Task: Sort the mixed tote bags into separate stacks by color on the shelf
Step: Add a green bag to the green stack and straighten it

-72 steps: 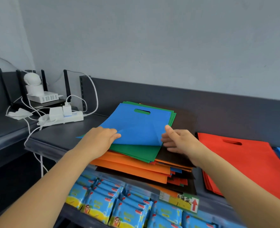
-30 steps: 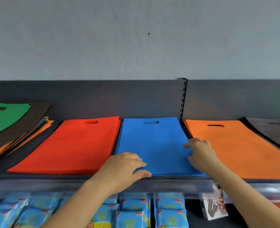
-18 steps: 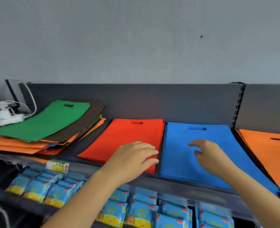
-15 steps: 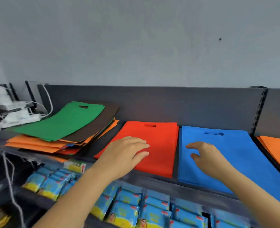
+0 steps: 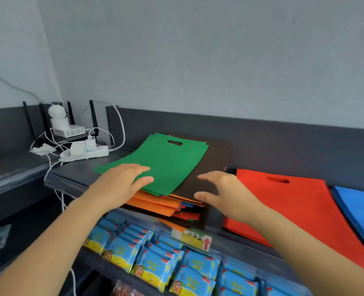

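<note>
Resting on the green bag (image 5: pixel 168 161), the left hand (image 5: pixel 121 185) lies flat, grip wide; the right hand (image 5: pixel 226 194) seemingly hovers, spread.

The light is soft and even and fairly bright on the grey wall (image 5: pixel 198 60) and the green bag (image 5: pixel 166 163), and it gets dim low down on the left, under the shelf (image 5: pixel 85 167). The whole picture is a bit smeary, most of all at the left edge and along the bottom, where the blue packs (image 5: pixel 155 265) look fuzzy. The wide lens bends things near the sides, so the shelf looks tilted.
</note>
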The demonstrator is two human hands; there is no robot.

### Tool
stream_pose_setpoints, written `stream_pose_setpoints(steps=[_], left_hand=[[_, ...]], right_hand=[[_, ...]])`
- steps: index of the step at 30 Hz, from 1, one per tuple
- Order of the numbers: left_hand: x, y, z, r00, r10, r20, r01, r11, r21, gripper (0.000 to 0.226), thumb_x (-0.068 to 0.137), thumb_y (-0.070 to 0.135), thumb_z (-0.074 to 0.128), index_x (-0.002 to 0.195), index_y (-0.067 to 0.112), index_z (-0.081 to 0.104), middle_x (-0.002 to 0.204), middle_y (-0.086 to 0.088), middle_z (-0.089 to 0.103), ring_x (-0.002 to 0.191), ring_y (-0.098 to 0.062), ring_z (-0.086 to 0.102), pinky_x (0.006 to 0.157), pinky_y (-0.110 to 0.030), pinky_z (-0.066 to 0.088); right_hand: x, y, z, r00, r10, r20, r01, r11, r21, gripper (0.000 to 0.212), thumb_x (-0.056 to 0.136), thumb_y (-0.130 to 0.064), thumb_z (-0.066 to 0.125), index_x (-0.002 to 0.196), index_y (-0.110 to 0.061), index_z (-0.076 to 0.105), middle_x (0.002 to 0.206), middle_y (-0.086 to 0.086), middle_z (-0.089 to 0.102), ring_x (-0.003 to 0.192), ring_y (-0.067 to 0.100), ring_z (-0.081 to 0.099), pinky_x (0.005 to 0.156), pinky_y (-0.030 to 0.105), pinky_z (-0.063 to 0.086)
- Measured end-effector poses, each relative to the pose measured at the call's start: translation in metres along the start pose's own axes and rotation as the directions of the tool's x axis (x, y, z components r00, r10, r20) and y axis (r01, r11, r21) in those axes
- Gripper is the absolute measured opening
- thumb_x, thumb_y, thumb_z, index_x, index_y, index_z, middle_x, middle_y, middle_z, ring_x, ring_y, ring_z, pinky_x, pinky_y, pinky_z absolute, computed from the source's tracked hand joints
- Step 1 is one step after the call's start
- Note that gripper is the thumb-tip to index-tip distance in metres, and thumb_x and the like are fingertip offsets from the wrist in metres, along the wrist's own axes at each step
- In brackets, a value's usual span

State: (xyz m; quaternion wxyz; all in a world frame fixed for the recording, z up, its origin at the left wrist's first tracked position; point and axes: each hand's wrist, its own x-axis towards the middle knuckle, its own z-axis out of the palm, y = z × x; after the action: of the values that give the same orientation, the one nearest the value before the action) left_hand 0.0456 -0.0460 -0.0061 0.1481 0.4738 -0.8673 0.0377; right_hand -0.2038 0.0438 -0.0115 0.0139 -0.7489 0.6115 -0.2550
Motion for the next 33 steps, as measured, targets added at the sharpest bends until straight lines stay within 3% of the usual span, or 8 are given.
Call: stream_pose_setpoints(steps=[3, 6, 16, 21, 26, 29, 31, 33], left_hand=[[0.014, -0.033, 0.003, 0.992, 0.032, 0.121, -0.028, 0.999, -0.028, 0.121, 0.051, 0.097, -0.003, 0.141, 0.029, 0.04, 0.148, -0.001, 0.038, 0.138, -0.013, 0.03, 0.11, -0.03, 0.025], [0.029, -0.054, 0.012, 0.976, 0.052, 0.21, -0.043, 0.998, -0.049, 0.133, 0.034, 0.102, -0.003, 0.141, 0.034, 0.038, 0.151, -0.002, 0.032, 0.14, -0.013, 0.026, 0.112, -0.031, 0.023], [0.054, -0.074, 0.019, 0.949, 0.16, 0.271, -0.133, 0.984, -0.115, 0.124, 0.033, 0.101, 0.02, 0.134, 0.034, 0.048, 0.137, 0.007, 0.051, 0.123, -0.015, 0.048, 0.101, -0.03, 0.039], [0.055, -0.076, 0.015, 0.936, 0.15, 0.32, -0.12, 0.987, -0.11, 0.091, 0.061, 0.077, 0.055, 0.137, 0.027, 0.046, 0.14, 0.004, 0.049, 0.128, -0.017, 0.044, 0.104, -0.03, 0.037], [0.058, -0.078, 0.013, 0.941, 0.127, 0.312, -0.089, 0.987, -0.132, 0.094, 0.064, 0.08, 0.042, 0.135, 0.018, 0.049, 0.136, -0.002, 0.052, 0.124, -0.021, 0.048, 0.101, -0.034, 0.04], [0.062, -0.078, 0.021, 0.969, 0.113, 0.219, -0.077, 0.983, -0.169, 0.045, 0.091, 0.057, 0.04, 0.091, 0.015, 0.059, 0.088, -0.001, 0.062, 0.085, -0.023, 0.057, 0.07, -0.032, 0.04], [0.062, -0.078, 0.027, 0.989, 0.085, 0.123, -0.06, 0.979, -0.195, 0.04, 0.099, 0.039, 0.038, 0.067, 0.015, 0.041, 0.066, 0.0, 0.045, 0.063, -0.017, 0.044, 0.057, -0.03, 0.029], [0.064, -0.081, 0.032, 0.995, 0.058, 0.083, -0.036, 0.969, -0.245, 0.041, 0.1, 0.034, 0.038, 0.064, 0.014, 0.036, 0.062, 0.0, 0.041, 0.057, -0.014, 0.039, 0.054, -0.029, 0.027]], right_hand=[[0.033, -0.03, 0.023, 0.994, -0.017, 0.106, 0.021, 0.999, -0.04, 0.069, 0.082, -0.047, 0.065, 0.14, -0.017, 0.042, 0.145, 0.001, 0.043, 0.134, 0.016, 0.038, 0.11, 0.028, 0.03], [0.056, -0.044, 0.043, 0.98, 0.012, 0.197, 0.01, 0.994, -0.107, 0.068, 0.083, -0.046, 0.064, 0.14, -0.016, 0.041, 0.145, 0.003, 0.043, 0.133, 0.02, 0.039, 0.11, 0.033, 0.033], [0.087, -0.039, 0.037, 0.94, 0.083, 0.331, -0.083, 0.996, -0.013, 0.027, 0.093, -0.033, 0.055, 0.099, -0.012, 0.07, 0.086, -0.006, 0.064, 0.082, 0.011, 0.057, 0.074, 0.024, 0.043], [0.094, -0.031, 0.039, 0.927, 0.233, 0.295, -0.295, 0.938, 0.184, 0.046, 0.094, -0.031, 0.054, 0.052, -0.017, 0.042, 0.052, -0.006, 0.037, 0.051, 0.01, 0.033, 0.062, 0.029, 0.033], [0.104, -0.035, 0.043, 0.961, 0.233, 0.146, -0.238, 0.971, 0.018, 0.038, 0.098, -0.03, 0.045, 0.08, 0.0, 0.059, 0.076, 0.012, 0.061, 0.069, 0.026, 0.056, 0.074, 0.039, 0.05], [0.108, -0.044, 0.039, 0.987, 0.162, -0.017, -0.162, 0.986, -0.027, 0.038, 0.097, -0.035, 0.044, 0.081, -0.004, 0.058, 0.071, 0.006, 0.057, 0.065, 0.021, 0.054, 0.067, 0.036, 0.047], [0.105, -0.049, 0.037, 0.989, 0.131, -0.074, -0.13, 0.991, 0.014, 0.037, 0.09, -0.047, 0.051, 0.092, -0.011, 0.06, 0.08, -0.001, 0.061, 0.072, 0.015, 0.056, 0.068, 0.031, 0.049], [0.097, -0.053, 0.036, 0.992, 0.125, -0.012, -0.123, 0.989, 0.08, 0.073, 0.069, -0.063, 0.062, 0.125, -0.017, 0.052, 0.118, -0.002, 0.061, 0.105, 0.014, 0.057, 0.09, 0.032, 0.05]])
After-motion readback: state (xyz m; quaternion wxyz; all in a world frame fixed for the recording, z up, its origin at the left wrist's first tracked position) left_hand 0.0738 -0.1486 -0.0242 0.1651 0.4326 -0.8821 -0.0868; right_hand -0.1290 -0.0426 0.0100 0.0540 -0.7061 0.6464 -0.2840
